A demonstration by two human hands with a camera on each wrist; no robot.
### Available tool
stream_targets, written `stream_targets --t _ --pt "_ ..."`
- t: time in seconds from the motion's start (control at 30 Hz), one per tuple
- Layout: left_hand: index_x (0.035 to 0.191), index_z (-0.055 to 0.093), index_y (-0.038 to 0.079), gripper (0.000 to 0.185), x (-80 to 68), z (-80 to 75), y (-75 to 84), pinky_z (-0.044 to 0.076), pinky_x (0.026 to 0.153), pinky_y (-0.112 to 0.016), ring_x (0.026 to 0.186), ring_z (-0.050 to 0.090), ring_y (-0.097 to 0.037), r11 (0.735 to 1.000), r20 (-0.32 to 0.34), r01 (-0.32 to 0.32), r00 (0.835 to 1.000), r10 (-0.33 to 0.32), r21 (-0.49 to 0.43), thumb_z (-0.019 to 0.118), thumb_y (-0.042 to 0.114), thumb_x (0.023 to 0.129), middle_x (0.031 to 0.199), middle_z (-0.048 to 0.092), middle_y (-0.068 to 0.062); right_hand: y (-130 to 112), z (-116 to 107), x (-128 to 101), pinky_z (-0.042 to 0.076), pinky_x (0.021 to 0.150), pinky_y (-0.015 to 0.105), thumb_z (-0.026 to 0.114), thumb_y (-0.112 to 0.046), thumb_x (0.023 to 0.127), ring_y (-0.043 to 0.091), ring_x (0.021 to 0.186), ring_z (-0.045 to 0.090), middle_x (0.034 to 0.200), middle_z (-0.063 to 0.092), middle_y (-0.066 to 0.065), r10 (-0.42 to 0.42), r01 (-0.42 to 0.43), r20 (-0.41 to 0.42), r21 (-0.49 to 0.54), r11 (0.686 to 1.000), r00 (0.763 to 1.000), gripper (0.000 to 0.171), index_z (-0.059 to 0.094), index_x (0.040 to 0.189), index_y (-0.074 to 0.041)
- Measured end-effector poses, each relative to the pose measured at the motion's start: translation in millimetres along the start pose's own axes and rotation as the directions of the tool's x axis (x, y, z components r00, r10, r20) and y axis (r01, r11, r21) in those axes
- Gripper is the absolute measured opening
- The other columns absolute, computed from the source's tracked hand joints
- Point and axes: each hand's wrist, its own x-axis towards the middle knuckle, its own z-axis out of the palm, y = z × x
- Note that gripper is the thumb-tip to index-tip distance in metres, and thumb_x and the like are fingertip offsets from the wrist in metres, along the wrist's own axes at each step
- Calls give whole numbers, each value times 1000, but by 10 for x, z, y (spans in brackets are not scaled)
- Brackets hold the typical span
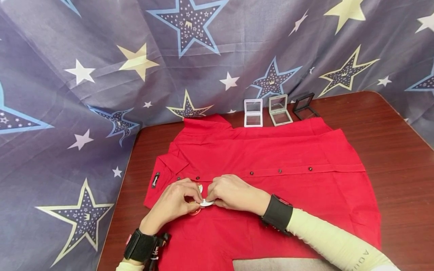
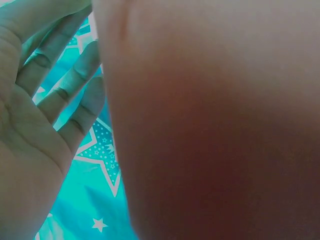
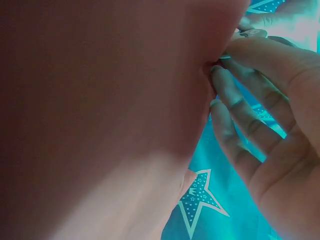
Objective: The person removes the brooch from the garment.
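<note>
A red button-up shirt (image 1: 271, 150) lies spread over the table, its collar to the left. Over its upper front both hands meet at a small white round badge (image 1: 207, 203), tilted and seen nearly edge-on. My left hand (image 1: 174, 199) pinches the badge's left side between thumb and fingers; my right hand (image 1: 232, 194) pinches its right side. Two more round badges, a pale one (image 1: 200, 188) and an orange-rimmed one (image 1: 194, 213), lie partly hidden by the left fingers. In the right wrist view, right fingertips (image 3: 216, 75) touch the shirt cloth. The left wrist view does not show the badge.
Along the back edge of the brown table (image 1: 390, 158) stand three small opened display frames: a white one (image 1: 253, 113), a pale one (image 1: 280, 111) and a black one (image 1: 306, 107). A star-patterned curtain (image 1: 217, 45) hangs behind and at the left.
</note>
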Motion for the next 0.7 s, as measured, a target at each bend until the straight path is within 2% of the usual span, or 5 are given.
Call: stream_targets --t 0.2,0.4,0.7 --pt "73 75 28 29 0 1 14 47 74 -15 86 55 2 1000 6 11 1000 -11 3 92 5 65 82 66 23 9 -5 -12 51 75 22 82 -16 87 5 90 61 100 72 -18 44 -45 14 46 998 999 24 82 106 -30" --pt "73 75 27 29 -4 -3 33 47 76 -13 89 57 2 1000 15 25 1000 -25 5 92 5 65 83 66 23 39 19 -24 49 73 19 81 -13 87 4 89 61 102 74 -17 67 -66 -6 111 992 998 26 82 108 -28" --pt "74 75 28 30 -21 1 19 52 82 -23 92 60 -1 999 -4 46 999 -46 -12 91 5 67 84 67 24 54 43 -26 51 79 20 78 -14 90 -2 94 61 102 71 -15 91 -90 4 159 983 996 25 80 111 -27"
